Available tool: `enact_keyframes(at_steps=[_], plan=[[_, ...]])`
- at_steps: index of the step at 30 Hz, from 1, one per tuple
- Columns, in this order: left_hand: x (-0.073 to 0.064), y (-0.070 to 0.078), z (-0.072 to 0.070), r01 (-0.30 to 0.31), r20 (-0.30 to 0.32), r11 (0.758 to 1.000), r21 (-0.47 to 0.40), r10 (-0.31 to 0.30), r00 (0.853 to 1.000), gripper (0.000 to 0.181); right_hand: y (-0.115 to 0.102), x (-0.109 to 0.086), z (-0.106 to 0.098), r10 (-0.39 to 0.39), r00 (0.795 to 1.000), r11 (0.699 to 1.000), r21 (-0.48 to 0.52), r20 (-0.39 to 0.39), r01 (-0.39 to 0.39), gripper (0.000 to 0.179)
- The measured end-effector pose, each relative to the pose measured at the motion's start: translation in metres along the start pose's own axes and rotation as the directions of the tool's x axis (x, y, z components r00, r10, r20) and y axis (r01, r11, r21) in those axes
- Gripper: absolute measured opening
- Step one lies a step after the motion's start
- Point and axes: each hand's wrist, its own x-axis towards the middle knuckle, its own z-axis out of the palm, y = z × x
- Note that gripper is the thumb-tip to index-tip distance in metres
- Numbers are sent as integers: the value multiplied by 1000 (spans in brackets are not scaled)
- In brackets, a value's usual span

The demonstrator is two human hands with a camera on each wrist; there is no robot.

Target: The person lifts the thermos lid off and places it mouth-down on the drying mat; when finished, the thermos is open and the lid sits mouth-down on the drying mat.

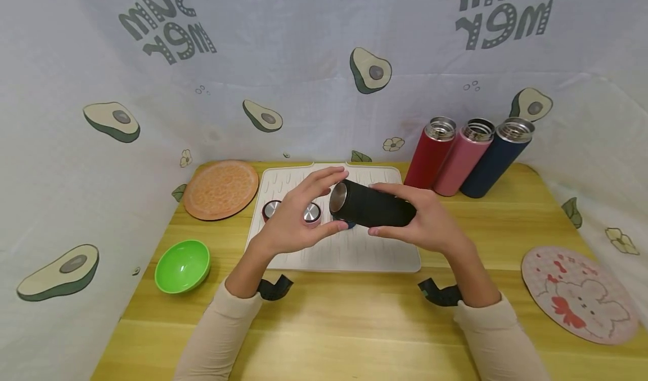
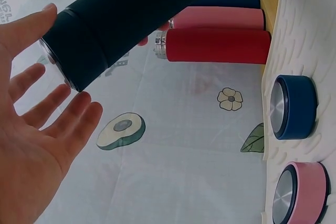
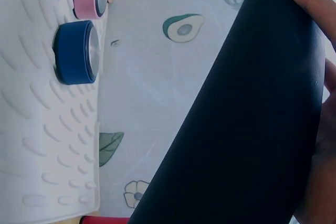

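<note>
A black thermos is held tilted above a white ridged mat, its silver-topped lid end towards the left. My right hand grips its body near the other end. Around the lid end, my left hand has its fingers spread and loosely bent, with a gap to the lid; the left wrist view shows the thumb close to the lid's edge. On the mat below are a red lid, a pink lid and a blue lid. In the head view, the hands and thermos partly cover them.
Lidless red, pink and blue thermoses stand at the back right. A pizza-patterned round mat and green bowl are on the left. A bunny-patterned round mat lies right, and a patterned curtain hangs behind.
</note>
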Motion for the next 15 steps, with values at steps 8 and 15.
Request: enact_keyframes(at_steps=[8,15], plan=[[-2,0,-1,-4,120,999,45,-2,993,73,-8,-1,3,-12,996,1000,-18,83,14,78],[-4,-1,-1,-29,110,999,31,25,994,60,-14,-1,1,41,986,999,-39,162,-35,78]])
